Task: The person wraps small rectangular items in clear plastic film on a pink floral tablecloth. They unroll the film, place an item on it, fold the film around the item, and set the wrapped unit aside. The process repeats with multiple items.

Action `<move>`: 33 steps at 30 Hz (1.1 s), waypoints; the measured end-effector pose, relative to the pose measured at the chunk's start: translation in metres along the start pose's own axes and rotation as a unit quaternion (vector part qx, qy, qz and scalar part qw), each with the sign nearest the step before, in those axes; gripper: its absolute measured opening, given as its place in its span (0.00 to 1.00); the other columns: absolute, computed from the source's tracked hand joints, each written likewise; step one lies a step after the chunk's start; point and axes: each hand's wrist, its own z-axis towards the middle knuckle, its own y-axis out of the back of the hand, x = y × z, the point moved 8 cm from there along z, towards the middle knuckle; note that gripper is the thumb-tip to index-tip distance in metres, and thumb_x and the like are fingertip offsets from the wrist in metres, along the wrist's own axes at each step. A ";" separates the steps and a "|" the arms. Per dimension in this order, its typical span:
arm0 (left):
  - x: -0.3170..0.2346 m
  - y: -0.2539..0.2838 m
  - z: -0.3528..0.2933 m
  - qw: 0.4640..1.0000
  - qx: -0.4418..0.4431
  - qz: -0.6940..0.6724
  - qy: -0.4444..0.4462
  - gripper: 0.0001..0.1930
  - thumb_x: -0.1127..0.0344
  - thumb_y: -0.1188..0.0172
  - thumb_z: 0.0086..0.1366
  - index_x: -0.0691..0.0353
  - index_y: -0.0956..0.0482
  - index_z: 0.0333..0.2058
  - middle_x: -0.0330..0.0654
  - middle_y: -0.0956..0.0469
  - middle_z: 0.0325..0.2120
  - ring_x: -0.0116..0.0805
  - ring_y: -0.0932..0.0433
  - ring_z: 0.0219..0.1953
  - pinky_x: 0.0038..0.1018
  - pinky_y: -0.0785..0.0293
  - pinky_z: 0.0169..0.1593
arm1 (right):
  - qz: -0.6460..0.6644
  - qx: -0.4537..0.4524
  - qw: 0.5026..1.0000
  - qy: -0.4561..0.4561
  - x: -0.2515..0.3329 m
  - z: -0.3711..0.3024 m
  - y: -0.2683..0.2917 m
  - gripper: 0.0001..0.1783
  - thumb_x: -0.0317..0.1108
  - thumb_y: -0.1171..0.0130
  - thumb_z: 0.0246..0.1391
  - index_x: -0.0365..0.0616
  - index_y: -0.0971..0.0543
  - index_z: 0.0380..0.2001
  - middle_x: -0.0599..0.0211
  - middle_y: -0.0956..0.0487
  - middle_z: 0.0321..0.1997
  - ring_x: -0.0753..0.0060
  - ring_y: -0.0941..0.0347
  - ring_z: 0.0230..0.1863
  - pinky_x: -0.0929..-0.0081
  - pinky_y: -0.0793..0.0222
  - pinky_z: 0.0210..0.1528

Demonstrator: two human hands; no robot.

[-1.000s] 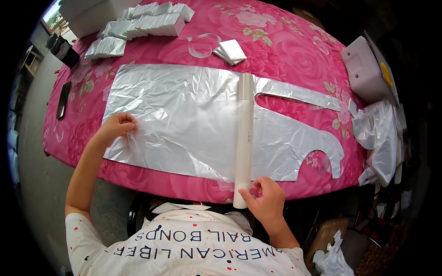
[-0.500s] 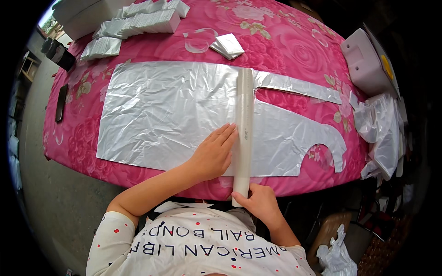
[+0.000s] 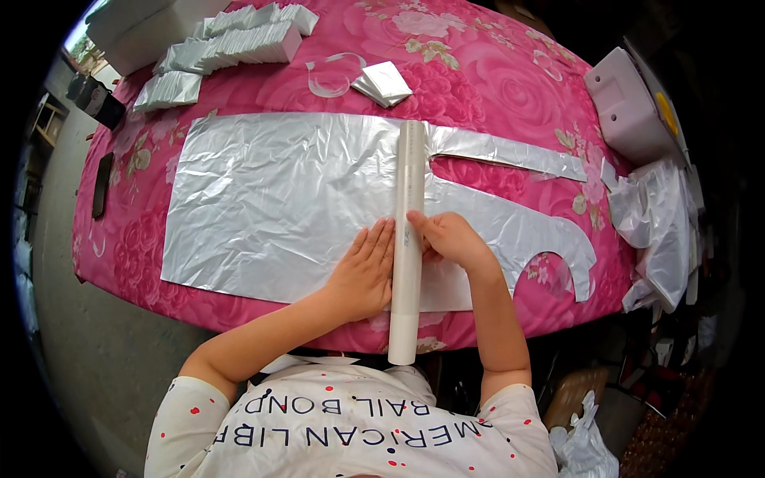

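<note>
A thin, silvery-white plastic apron [image 3: 263, 191] lies spread and wrinkled on the table, with a strap-like strip [image 3: 510, 154] and a curved cut-out at its right end. A long pale tube [image 3: 408, 295] lies across it, its near end past the table edge. My left hand [image 3: 362, 275] is flat on the apron, fingers stretched out along the tube's left side. On the other side, my right hand [image 3: 454, 239] has its thumb on the tube and its fingers curled against it, partly hidden.
Stacks of folded white packets [image 3: 231, 48] stand at the far left, with a few more packets [image 3: 382, 84] nearer the middle. A dark phone [image 3: 102, 186] lies at the left edge beyond a black cup [image 3: 96, 99]. White boxes and clear plastic bags [image 3: 657, 223] line the right side.
My right hand has moved up from the tube's near end to its middle, across from my left hand. The tube has shifted slightly left, and my left hand with it.
</note>
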 end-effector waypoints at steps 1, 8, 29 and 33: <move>0.000 0.000 0.001 1.000 0.003 0.003 -0.004 0.32 0.59 0.61 0.60 0.78 0.47 0.58 0.63 0.50 0.60 0.54 0.54 0.65 0.43 0.61 0.66 | 0.022 -0.012 1.000 0.000 0.005 0.016 0.009 0.34 0.62 0.51 0.53 0.35 0.21 0.21 0.64 0.22 0.19 0.74 0.27 0.20 0.79 0.31 0.26; 0.000 0.002 0.000 1.000 -0.017 0.019 -0.010 0.32 0.58 0.60 0.59 0.78 0.44 0.56 0.63 0.47 0.59 0.55 0.52 0.64 0.43 0.60 0.65 | 0.604 -0.052 0.793 0.059 0.004 0.107 0.057 0.23 0.50 0.50 0.56 0.37 0.28 0.38 0.58 0.23 0.38 0.65 0.25 0.38 0.65 0.29 0.43; -0.009 0.013 -0.002 0.996 -0.072 -0.006 -0.044 0.35 0.56 0.53 0.56 0.81 0.46 0.55 0.65 0.49 0.59 0.58 0.50 0.63 0.46 0.55 0.64 | -0.313 -0.087 0.816 0.477 0.164 0.062 -0.206 0.23 0.37 0.55 0.57 0.36 0.33 0.54 0.47 0.38 0.60 0.51 0.47 0.64 0.56 0.52 0.63; -0.002 0.015 -0.002 0.997 -0.078 0.001 -0.015 0.35 0.57 0.52 0.57 0.79 0.46 0.56 0.64 0.49 0.60 0.57 0.52 0.64 0.45 0.54 0.64 | -0.247 -0.003 0.842 0.479 0.161 0.036 -0.197 0.26 0.39 0.51 0.56 0.36 0.34 0.54 0.49 0.41 0.63 0.49 0.51 0.66 0.58 0.54 0.65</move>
